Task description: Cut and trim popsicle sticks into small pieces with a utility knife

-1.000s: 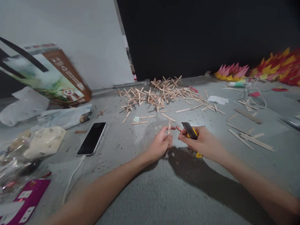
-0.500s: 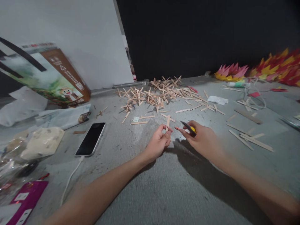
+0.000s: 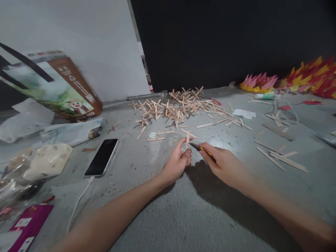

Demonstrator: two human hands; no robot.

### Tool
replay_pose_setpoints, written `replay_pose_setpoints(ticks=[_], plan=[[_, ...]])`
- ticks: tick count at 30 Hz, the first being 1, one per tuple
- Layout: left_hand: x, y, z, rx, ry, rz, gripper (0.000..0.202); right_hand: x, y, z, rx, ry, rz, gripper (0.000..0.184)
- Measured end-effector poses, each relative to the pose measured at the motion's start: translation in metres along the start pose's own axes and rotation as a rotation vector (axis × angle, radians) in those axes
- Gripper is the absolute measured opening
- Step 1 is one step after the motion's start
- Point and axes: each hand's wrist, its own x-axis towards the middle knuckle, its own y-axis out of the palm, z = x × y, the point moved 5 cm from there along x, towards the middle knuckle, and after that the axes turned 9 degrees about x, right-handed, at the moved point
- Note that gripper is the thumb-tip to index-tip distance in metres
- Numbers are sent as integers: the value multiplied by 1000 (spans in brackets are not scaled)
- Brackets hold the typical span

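Observation:
My left hand pinches a short wooden stick upright between thumb and fingers, just above the grey floor. My right hand is closed round a yellow and black cutter, whose dark tip touches the stick near my left fingertips. Behind both hands lies a heap of wooden stick crosses, with loose sticks scattered around it.
A phone on a white cable lies to the left. Farther left sit a brown printed box, plastic bags and a magenta packet. Long wooden strips lie at right; pink, red and yellow paper shapes line the dark back wall.
My right hand turned the cutter from broadside to point leftward and brought its tip to the stick. My left hand kept holding the stick, shifting slightly.

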Motion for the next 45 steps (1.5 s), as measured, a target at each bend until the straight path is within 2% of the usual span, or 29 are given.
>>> replay_pose_setpoints(ticks=[10, 16, 20, 26, 30, 34, 37, 45], plan=[[-2, 1, -2, 8, -8, 10, 66, 0, 5, -3, -14, 20, 49, 28], [-2, 3, -5, -19, -8, 30, 62, -1, 3, -2, -25, -97, 76, 29], [-1, 2, -1, -36, -26, 8, 54, 0, -3, -3, 11, -96, 12, 29], [2, -1, 4, -37, -67, -14, 49, 7, -6, -9, 104, -311, -159, 31], [4, -2, 4, 9, -76, -22, 50, 11, -5, -23, 141, -298, -227, 31], [4, -3, 7, 100, -86, 23, 54, 13, 0, -30, 219, -306, -128, 35], [3, -2, 10, 85, -115, 90, 53, 13, 4, -32, 268, -337, -38, 38], [1, 1, 5, 36, -175, 201, 49, 18, -3, -32, 290, -363, -119, 30]])
